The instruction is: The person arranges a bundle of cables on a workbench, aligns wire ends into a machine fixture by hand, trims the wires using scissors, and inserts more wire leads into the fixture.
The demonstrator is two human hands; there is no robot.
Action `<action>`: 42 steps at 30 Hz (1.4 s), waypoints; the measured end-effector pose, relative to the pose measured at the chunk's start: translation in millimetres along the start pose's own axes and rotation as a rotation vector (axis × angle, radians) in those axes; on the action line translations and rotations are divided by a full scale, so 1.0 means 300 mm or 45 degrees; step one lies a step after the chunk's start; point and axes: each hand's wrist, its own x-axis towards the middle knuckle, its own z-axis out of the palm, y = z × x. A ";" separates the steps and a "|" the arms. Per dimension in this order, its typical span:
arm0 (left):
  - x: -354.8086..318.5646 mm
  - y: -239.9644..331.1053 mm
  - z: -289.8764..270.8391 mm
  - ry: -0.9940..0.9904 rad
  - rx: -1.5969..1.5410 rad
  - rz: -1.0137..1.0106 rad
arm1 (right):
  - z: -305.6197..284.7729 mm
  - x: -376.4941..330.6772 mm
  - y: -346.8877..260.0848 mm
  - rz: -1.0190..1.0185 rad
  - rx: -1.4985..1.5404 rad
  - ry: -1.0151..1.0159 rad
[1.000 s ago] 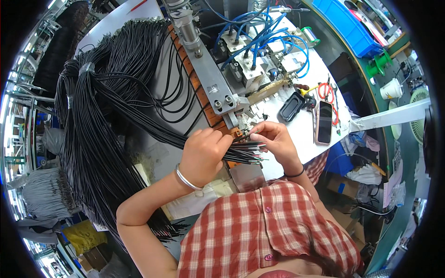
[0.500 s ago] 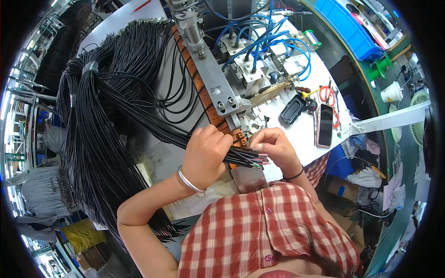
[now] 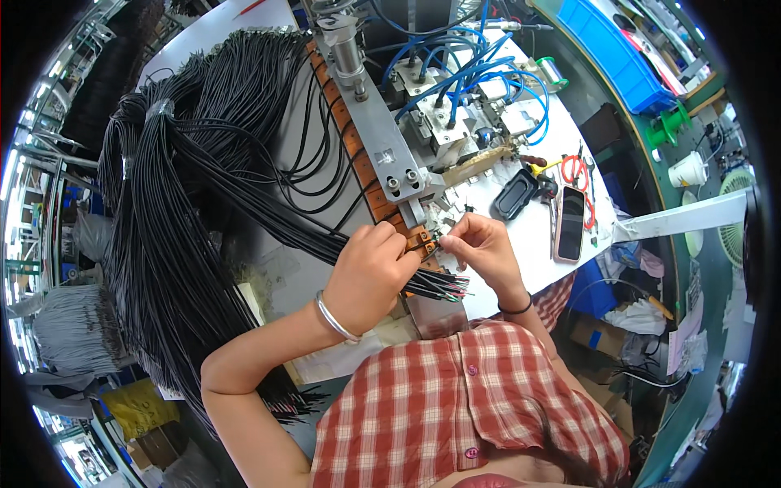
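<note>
My left hand [image 3: 373, 267] is closed round a bundle of black cables [image 3: 309, 236]. The bundle's cut ends [image 3: 443, 285], with thin coloured wires showing, stick out to the right below the knuckles. Just right of the orange slotted rail [image 3: 363, 169], my right hand [image 3: 486, 250] pinches thumb and forefinger together at the end of a single black cable. That cable lies across the near end of the rail; the exact spot of the pinch is too small to make out. A metal press arm [image 3: 376, 134] with a cylinder stands above the rail, beyond my hands.
A large tied heap of black cables [image 3: 163, 211] covers the left side. Blue air hoses [image 3: 464, 77] loop over metal fixtures at the back. On the right of the white table lie a black tray [image 3: 515, 195], a phone [image 3: 571, 224] and red-handled scissors [image 3: 575, 171].
My right hand has shifted slightly left and up from the bundle's ends to the near end of the orange rail. My left hand still grips the bundle.
</note>
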 end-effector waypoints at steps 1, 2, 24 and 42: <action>0.000 -0.002 0.000 -0.002 0.007 0.005 | -0.001 0.000 -0.002 0.001 -0.002 -0.002; -0.001 -0.004 0.002 0.000 0.007 0.003 | -0.001 0.000 -0.009 0.036 0.012 0.006; 0.014 -0.001 0.005 -0.027 0.062 -0.029 | -0.032 -0.023 -0.054 0.034 -0.205 0.098; 0.013 -0.003 -0.023 -0.039 0.035 -0.179 | -0.023 -0.004 -0.045 -0.056 0.094 0.194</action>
